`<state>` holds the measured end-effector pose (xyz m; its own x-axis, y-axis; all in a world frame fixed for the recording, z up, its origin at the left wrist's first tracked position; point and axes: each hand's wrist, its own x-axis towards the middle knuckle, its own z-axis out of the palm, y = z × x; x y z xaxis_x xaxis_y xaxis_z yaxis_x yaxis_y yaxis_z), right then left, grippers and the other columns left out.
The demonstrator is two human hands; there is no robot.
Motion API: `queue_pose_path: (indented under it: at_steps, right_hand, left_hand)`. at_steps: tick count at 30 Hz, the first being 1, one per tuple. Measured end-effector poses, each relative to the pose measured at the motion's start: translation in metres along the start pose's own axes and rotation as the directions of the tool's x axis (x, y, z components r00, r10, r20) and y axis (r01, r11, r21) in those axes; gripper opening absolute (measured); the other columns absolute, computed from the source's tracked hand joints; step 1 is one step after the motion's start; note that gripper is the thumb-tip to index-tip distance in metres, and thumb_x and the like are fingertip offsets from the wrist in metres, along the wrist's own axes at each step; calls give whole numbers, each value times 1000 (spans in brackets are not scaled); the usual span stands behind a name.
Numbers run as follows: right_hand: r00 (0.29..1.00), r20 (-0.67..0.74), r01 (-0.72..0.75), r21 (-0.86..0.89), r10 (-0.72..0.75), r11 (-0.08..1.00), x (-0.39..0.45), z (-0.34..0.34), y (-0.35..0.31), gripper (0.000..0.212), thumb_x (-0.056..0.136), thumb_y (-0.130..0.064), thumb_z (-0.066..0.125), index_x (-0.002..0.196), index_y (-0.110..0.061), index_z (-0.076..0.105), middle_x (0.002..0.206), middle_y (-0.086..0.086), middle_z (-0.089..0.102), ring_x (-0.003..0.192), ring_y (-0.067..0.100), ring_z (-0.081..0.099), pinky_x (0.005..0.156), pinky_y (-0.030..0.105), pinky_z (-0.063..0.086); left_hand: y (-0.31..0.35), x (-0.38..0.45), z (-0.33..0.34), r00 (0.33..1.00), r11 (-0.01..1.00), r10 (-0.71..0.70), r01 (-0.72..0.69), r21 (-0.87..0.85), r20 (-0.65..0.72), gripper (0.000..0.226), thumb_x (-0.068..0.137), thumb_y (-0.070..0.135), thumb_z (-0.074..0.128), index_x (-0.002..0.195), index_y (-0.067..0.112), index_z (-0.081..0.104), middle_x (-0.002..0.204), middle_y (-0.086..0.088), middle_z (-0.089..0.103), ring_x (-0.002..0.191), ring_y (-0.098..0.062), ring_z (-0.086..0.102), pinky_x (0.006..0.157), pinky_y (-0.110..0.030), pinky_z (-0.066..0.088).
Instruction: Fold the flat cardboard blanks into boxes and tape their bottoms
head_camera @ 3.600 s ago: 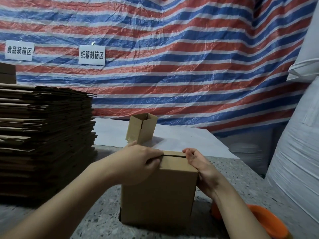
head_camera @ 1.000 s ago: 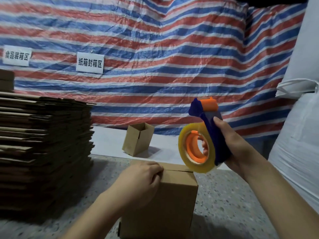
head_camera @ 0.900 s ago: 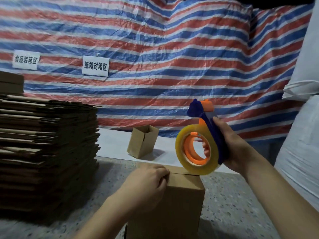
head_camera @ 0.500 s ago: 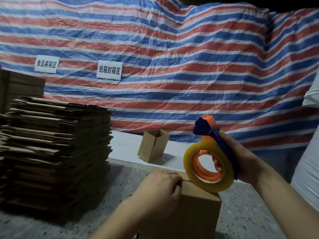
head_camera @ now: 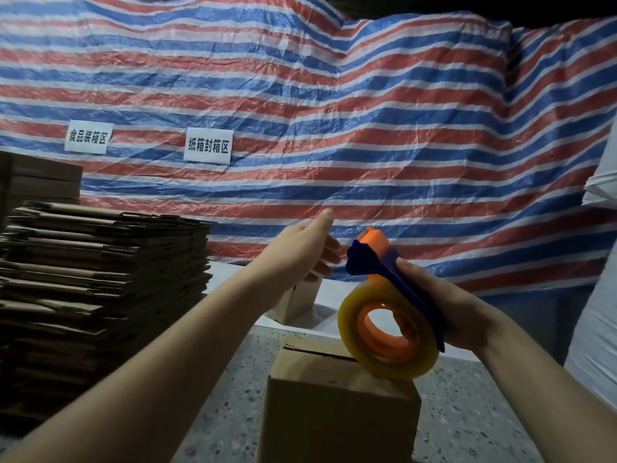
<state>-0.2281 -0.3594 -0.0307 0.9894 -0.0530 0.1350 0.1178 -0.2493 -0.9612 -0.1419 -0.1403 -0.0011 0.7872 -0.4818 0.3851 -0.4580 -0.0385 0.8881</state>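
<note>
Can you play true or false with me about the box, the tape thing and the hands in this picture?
1. The right hand grips a blue and orange tape dispenser holding a yellowish roll. True.
2. The left hand presses on the closed brown cardboard box. False: it is lifted above the box, fingers open.
3. The tall stack of flat cardboard blanks stands on the left. True.
4. The small open cardboard box sits on top of that stack. False: it stands on the white sheet further back.
</note>
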Motion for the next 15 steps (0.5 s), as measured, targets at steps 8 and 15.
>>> queue_pose_path:
  at_steps: [8,15]
  right_hand:
    - [999,40,21,-62,-18,998,2,4,-7,52,67,-68,75,94,-24,78,86,8,72,72,21,71,63,28,57]
    - [998,63,36,-71,-32,997,2,3,-8,54,71,-64,71,103,-21,74,85,9,71,71,21,69,63,29,56]
  left_hand:
    - [12,7,2,989,992,-115,119,-34,92,47,99,54,45,84,14,65,71,1,73,73,-16,68,70,-30,52]
    - [14,4,-1,987,991,-127,123,52,98,30,103,34,49,87,15,67,68,5,74,64,-8,69,65,-26,52]
